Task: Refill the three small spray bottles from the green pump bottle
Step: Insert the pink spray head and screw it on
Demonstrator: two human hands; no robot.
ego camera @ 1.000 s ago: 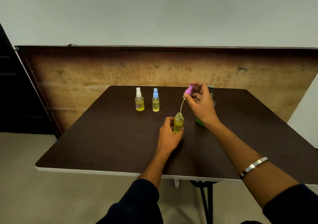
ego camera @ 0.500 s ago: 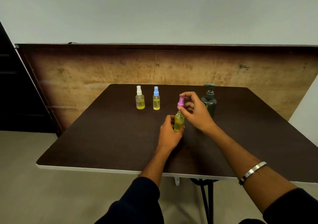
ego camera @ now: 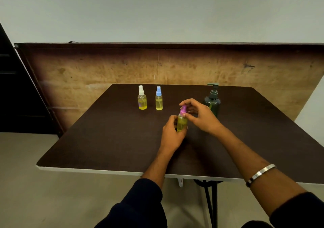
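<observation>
My left hand (ego camera: 171, 134) is curled, fingers (ego camera: 172, 120) gripping the spray bottle (ego camera: 181, 123). My right hand (ego camera: 201, 116) is arched above it, fingers pinching the pink cap (ego camera: 183, 109). Both forearms extend forward.

no readable text, labels or numbers

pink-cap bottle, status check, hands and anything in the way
Left hand grips pink-cap bottle, upright on table. Right hand pinches pink cap, seated on the neck. Green pump bottle just behind right hand; path clear.
</observation>
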